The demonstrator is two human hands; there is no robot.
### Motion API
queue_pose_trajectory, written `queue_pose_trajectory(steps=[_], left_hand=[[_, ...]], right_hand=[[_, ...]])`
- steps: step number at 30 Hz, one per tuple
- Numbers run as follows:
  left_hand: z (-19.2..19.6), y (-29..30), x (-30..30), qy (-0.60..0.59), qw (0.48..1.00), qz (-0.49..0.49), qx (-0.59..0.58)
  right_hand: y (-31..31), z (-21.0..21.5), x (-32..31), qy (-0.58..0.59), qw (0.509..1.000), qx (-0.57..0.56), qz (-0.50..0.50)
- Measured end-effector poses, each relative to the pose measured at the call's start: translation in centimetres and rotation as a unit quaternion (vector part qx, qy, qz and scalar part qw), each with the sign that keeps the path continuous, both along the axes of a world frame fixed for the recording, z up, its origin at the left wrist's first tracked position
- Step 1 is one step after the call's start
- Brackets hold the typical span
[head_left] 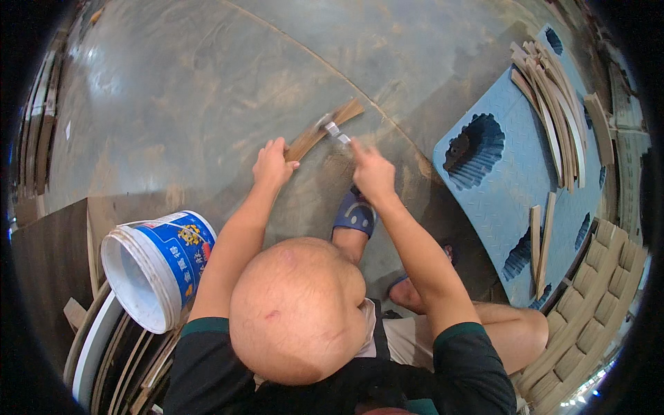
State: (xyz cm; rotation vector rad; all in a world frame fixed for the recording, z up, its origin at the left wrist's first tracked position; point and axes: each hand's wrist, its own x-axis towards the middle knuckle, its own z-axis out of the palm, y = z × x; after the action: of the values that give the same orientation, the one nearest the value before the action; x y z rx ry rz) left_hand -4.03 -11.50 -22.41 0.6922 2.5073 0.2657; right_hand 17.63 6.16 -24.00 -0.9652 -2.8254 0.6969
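Note:
On the concrete floor in front of me lies a curved wooden strip (304,143), one end pointing to the far right. My left hand (274,164) is closed on its near end, thumb on the right side. My right hand (374,173) grips a hammer (335,133), whose head is blurred and over the middle of the strip. Whether the hammer head touches the wood I cannot tell. The hammer's grip is mostly hidden in my fist.
A white bucket with a blue label (149,266) lies tilted at my left, over stacked curved strips (121,360). To my right is a blue plastic pallet (477,207) bearing a pile of curved wooden strips (553,117). More wood blocks (581,311) stand beyond. My bent knee and sandal (355,214) are close by.

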Motion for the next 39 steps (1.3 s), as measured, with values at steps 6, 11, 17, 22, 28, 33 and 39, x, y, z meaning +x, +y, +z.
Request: queue_pose_trajectory(steps=[6, 11, 17, 22, 28, 33, 39], left_hand=[[0.5, 0.4, 0.2, 0.024, 0.999, -0.017, -0.038], [-0.5, 0.8, 0.8, 0.056, 0.997, -0.045, -0.023], [-0.9, -1.7, 3.0, 0.177, 0.968, -0.173, -0.048], [-0.5, -1.0, 2.4, 0.157, 0.959, -0.231, -0.05], [0.6, -0.5, 2.1, 0.133, 0.958, -0.24, -0.085], [1.0, -0.5, 2.4, 0.115, 0.963, -0.227, -0.09], [1.0, -0.5, 2.1, 0.114, 0.965, -0.223, -0.081]], right_hand=[[1.0, 0.1, 0.4, 0.095, 0.98, -0.067, -0.165], [2.6, -2.7, 1.7, 0.221, 0.939, -0.205, -0.163], [4.6, -0.8, 1.9, 0.171, 0.807, -0.505, -0.252], [8.1, -5.1, 2.5, 0.221, 0.849, -0.428, -0.218], [6.1, -4.9, 1.3, 0.215, 0.916, -0.314, -0.124], [2.2, -4.4, 1.1, 0.241, 0.912, -0.313, -0.109], [5.5, -4.4, 0.8, 0.258, 0.896, -0.305, -0.196]])
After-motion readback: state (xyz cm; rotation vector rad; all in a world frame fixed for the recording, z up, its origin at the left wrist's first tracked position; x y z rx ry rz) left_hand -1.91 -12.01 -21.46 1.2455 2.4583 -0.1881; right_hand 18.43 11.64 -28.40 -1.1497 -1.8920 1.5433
